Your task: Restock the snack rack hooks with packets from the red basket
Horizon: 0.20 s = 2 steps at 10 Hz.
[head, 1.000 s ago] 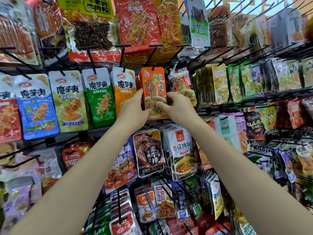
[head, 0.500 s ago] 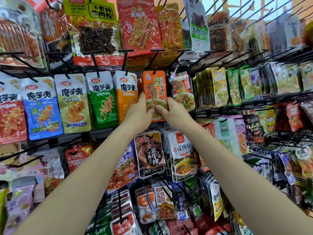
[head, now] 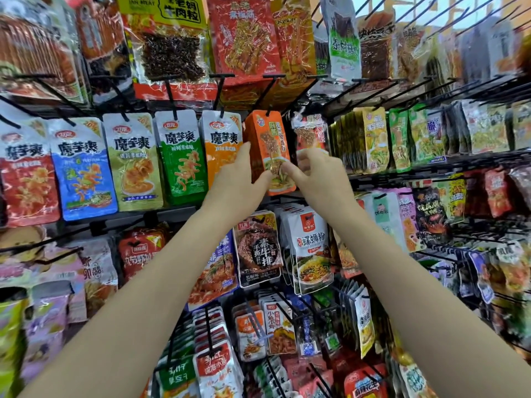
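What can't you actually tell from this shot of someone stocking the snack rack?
- Red basket: outside the head view.
- Orange packet: whether its hole is over the hook; too small to see.
- Right hand: blurred, grip unclear.
- Left hand: its fingers lie behind the packet's edge.

Both hands point(head: 275, 179) at orange packet point(head: 268, 145)

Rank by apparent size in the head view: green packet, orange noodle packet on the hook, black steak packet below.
1. green packet
2. orange noodle packet, partly hidden by both hands
3. black steak packet
The last two look close; differing camera distance makes the ranking unsure.
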### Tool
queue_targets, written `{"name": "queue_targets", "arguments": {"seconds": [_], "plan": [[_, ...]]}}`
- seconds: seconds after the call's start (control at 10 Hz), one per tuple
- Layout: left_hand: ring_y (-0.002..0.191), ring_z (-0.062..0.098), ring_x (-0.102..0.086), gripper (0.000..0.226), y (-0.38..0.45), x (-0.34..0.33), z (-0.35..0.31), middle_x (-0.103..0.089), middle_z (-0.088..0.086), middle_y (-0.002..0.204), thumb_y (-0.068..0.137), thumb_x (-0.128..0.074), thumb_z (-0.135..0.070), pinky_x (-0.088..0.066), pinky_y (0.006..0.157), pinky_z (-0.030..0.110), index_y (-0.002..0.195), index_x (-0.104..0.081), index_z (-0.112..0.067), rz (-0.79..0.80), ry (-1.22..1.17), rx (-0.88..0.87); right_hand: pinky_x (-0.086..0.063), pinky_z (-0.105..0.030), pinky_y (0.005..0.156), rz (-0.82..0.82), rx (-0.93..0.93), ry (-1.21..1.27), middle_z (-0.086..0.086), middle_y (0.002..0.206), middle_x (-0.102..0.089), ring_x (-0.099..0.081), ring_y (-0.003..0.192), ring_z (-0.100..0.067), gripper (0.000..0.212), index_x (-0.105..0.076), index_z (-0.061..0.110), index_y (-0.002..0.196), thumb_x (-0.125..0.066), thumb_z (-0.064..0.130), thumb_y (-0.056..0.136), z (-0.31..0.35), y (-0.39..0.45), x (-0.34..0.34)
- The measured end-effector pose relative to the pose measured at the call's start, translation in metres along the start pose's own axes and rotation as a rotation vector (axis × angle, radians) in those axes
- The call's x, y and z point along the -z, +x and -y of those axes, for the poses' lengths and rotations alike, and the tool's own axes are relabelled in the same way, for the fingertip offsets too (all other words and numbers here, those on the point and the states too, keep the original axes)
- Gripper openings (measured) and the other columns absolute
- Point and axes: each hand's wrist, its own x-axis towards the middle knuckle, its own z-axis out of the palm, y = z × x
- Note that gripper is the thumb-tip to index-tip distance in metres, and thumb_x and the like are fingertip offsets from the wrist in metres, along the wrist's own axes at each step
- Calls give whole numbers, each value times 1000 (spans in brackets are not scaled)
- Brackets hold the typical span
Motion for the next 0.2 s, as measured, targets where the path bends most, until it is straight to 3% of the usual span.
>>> {"name": "queue_targets", "arguments": {"seconds": [0.1, 0.2], "plan": [[97, 23, -66, 61, -20, 18, -14, -65, 2, 117, 104, -51, -41, -52, 84, 38, 156, -29, -19, -105, -2, -78, -56, -33, 83, -42, 51, 67, -1, 99, -68, -63, 87, -13, 41, -65, 7, 118, -62, 43, 97, 19, -10, 22], [83, 11, -70, 48, -54, 52, -21, -65, -7, 112, 103, -53, -39, -59, 73, 33, 148, -42, -24, -228, -187, -169, -56, -25, 79, -129, 136, 190, 11, 92, -68, -64, 81, -2, 26, -68, 20, 109, -62, 42, 96, 48, -27, 68]]}}
